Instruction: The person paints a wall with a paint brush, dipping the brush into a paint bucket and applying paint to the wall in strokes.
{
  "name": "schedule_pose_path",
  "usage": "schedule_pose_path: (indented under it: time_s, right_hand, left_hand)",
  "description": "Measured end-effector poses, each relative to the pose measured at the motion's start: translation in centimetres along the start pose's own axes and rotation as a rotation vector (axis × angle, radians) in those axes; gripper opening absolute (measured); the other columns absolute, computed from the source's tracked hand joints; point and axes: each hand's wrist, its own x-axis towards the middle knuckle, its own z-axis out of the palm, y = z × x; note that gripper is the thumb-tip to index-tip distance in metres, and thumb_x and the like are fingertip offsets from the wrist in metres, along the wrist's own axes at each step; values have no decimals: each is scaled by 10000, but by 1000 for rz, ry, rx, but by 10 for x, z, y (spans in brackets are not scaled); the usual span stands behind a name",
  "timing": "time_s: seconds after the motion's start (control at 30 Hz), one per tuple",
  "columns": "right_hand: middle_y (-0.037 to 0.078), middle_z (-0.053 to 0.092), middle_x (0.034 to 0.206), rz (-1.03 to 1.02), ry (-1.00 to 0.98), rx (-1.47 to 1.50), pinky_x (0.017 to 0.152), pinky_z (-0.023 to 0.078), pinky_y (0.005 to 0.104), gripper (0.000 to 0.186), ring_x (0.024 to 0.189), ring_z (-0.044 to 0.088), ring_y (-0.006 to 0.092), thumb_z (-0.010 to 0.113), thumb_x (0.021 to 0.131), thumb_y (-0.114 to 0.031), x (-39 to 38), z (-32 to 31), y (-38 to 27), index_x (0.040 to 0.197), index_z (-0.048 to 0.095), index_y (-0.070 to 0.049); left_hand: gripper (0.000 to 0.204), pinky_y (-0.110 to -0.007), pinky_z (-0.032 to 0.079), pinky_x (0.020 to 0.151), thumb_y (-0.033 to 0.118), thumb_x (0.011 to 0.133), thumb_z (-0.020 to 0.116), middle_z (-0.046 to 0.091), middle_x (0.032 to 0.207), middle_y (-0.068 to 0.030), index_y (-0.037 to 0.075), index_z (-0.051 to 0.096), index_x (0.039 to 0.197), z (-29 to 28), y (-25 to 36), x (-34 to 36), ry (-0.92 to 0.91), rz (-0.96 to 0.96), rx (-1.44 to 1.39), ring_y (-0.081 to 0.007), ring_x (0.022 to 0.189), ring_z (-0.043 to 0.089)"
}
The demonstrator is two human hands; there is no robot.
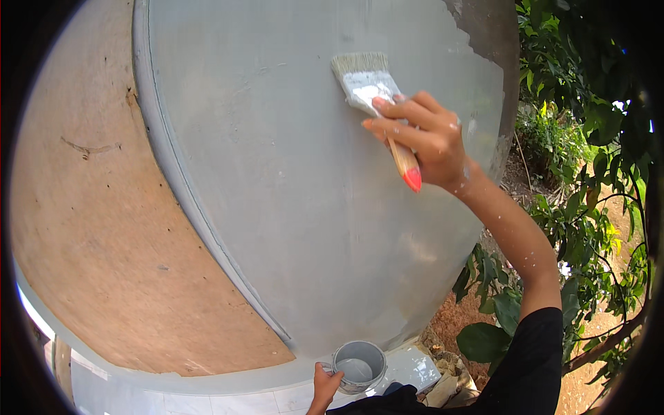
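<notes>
My right hand [432,135] is closed round a wide paintbrush [370,86] with pale bristles, a paint-smeared metal band and a wooden handle tipped red. Its bristles point up and lie against or very close to the grey wall [277,173]. Specks of white paint dot my right hand and forearm. Low in the view, my left hand [326,384] grips the rim of a small grey bucket [360,365]. Some pale liquid, probably paint, shows at the bottom of the bucket.
A brown wooden panel [131,228] stands left of the wall, edged by a grey strip [200,221]. Dark uncoated patches [484,28] show at the wall's upper right. Leafy branches [581,207] crowd the right side. White tiles [242,402] and rubble [443,380] lie below.
</notes>
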Motion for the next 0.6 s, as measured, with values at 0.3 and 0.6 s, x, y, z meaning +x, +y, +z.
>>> schedule_pose_path:
  time_s: [0.3, 0.6]
  right_hand:
    - [3, 615, 1151, 156, -759, 415, 496, 535, 314, 419, 935, 615, 167, 695, 697, -182, -148, -39, -153, 1113, 667, -145]
    - [84, 720, 1018, 440, -567, 661, 624, 535, 264, 232, 759, 666, 131, 779, 734, -145, 45, -36, 44, 894, 712, 9]
  left_hand:
    - [452, -272, 409, 477, 10, 689, 693, 552, 682, -70, 14, 388, 1023, 1, 10, -3, 18, -11, 8, -121, 565, 530]
    - [431, -259, 395, 458, 0, 699, 678, 548, 663, -62, 24, 384, 1014, 10, 15, -2, -6, 52, -7, -117, 551, 526]
